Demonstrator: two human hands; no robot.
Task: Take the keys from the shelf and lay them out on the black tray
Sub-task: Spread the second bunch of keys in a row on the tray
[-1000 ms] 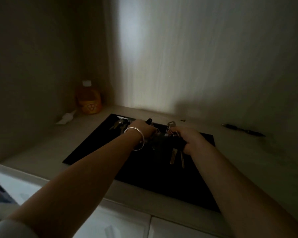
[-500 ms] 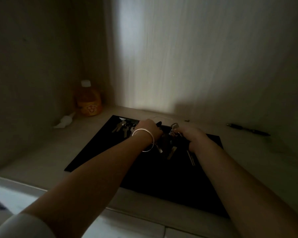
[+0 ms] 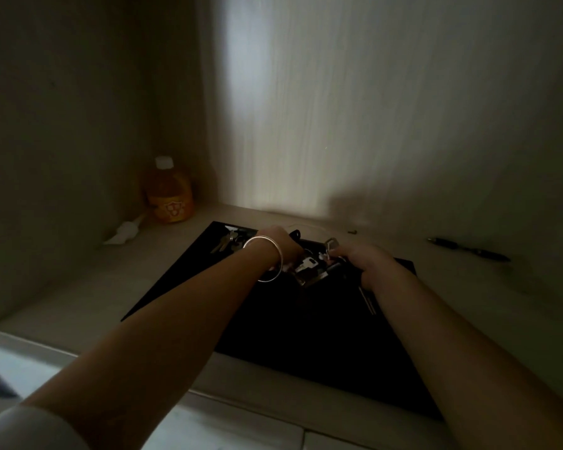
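Observation:
A black tray (image 3: 306, 336) lies flat on the pale shelf (image 3: 88, 284) in dim light. One bunch of keys (image 3: 228, 243) rests in the tray's far left corner. A second bunch of keys (image 3: 309, 271) lies low over the tray's middle back, between my hands. My left hand (image 3: 281, 245), with a silver bangle on the wrist, is closed over the bunch's left side. My right hand (image 3: 368, 264) grips its right side, a metal clip sticking up above the fingers. One long key (image 3: 368, 302) lies on the tray under my right wrist.
An orange bottle (image 3: 169, 196) with a white cap stands in the back left corner, a white crumpled scrap (image 3: 124, 232) beside it. A dark pen (image 3: 468, 250) lies on the shelf to the right. Walls close in at left and behind.
Both hands have lowered the second bunch from hanging above the tray to down onto its surface. The keys now lie spread out instead of dangling.

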